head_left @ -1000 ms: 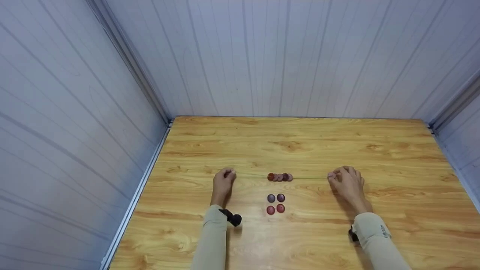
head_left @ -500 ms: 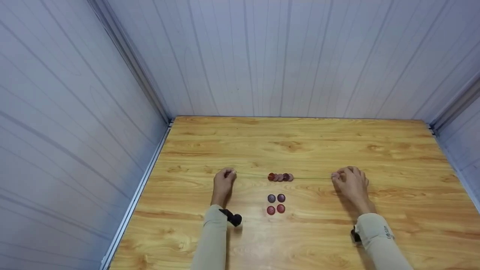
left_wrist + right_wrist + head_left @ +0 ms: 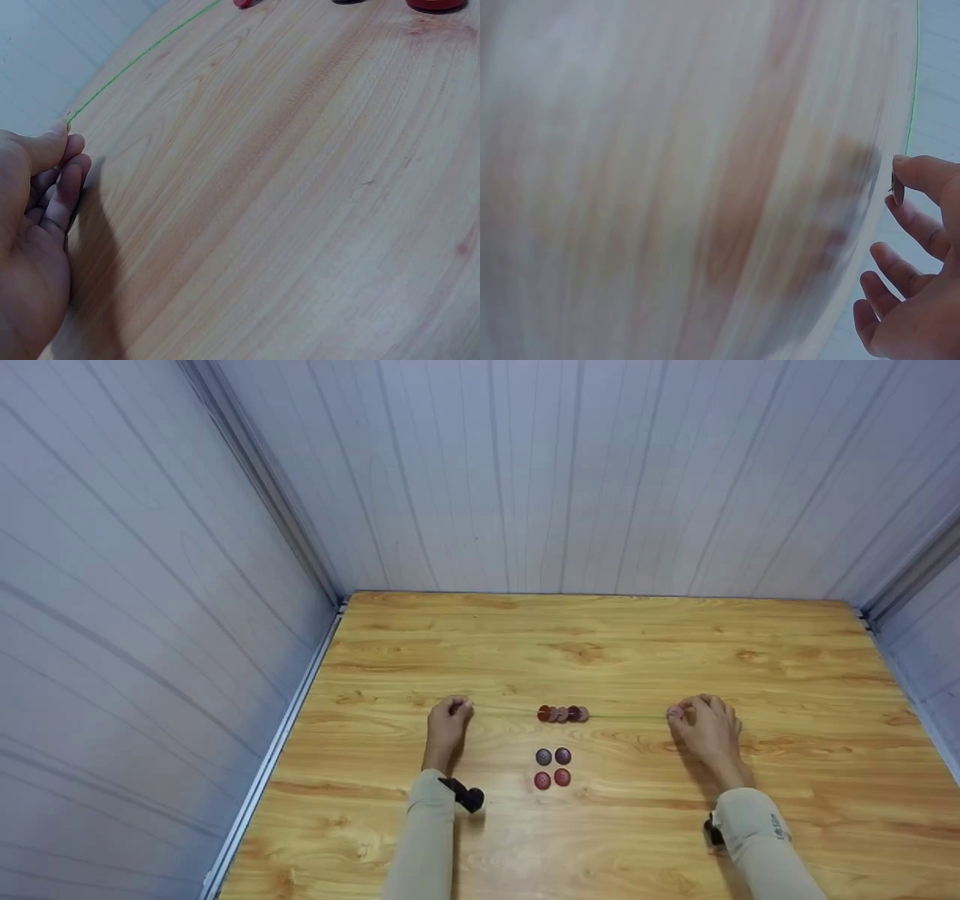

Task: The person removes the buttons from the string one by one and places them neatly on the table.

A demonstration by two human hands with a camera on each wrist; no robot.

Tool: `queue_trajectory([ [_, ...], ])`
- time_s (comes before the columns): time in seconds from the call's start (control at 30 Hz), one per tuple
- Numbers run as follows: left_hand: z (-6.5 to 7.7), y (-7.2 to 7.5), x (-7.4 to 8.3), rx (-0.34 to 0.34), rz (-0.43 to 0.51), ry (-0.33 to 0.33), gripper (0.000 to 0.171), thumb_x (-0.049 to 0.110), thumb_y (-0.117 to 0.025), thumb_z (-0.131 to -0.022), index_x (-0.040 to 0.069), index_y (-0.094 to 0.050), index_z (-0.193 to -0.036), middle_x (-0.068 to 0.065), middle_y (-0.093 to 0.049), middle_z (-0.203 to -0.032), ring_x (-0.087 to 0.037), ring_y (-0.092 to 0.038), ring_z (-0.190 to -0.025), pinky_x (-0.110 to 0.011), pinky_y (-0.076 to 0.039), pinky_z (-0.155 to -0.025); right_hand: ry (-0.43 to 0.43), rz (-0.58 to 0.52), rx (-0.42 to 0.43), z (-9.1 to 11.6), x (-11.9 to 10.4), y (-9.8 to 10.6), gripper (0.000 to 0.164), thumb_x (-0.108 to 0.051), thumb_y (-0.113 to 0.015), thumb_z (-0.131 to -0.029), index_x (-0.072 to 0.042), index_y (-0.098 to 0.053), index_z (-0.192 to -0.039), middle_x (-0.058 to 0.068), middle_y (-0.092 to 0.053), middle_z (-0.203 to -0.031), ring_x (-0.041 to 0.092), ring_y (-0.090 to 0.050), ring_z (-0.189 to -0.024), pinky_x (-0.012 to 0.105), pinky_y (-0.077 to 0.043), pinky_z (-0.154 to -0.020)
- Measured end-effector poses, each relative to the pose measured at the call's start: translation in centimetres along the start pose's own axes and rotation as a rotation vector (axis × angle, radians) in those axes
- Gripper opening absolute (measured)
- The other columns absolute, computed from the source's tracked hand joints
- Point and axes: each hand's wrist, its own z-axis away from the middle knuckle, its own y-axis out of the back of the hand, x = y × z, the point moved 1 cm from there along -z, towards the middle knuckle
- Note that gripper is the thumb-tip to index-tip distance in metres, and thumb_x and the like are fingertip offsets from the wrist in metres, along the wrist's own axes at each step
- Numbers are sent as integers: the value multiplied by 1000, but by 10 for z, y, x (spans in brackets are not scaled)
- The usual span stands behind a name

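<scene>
Apart; left hand (image 3: pixel 446 725) pinches green string (image 3: pixel 138 58); right hand (image 3: pixel 709 733) pinches pink button (image 3: pixel 673 712); overlapping buttons (image 3: pixel 562 714) lie between.

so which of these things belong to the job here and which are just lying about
In the job, by the look of it:
string, pinched by the left hand
button in the right hand
row of five buttons, apparently threaded

Lying about, though perhaps meant for stringing later:
two dark loose buttons
two red loose buttons

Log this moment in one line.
left grip: pinches green string | right grip: pinches pink button | between grips: five strung buttons | wood-grain table: four loose buttons
</scene>
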Motion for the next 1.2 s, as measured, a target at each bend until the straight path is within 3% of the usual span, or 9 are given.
queue_trajectory([
  [0.73,1,0,0,-19,21,13,17,17,-58,-96,4,-67,-102,-7,-64,-89,-16,-58,-81,-29,-49,-74,-23,4,26,2,4,2,37,-32,-55,-97,-1,-58,-117,30,-39,-135,51,-29,-122,65,-20,-97],
  [1.2,2,0,-1,-12,74,18,15,14,-59,-95,3,-67,-101,-8,-64,-88,-17,-58,-81,-28,-49,-73,16,-15,-2,3,-12,-3,37,-32,-57,-96,-2,-58,-117,28,-39,-137,49,-27,-125,64,-19,-98],
])
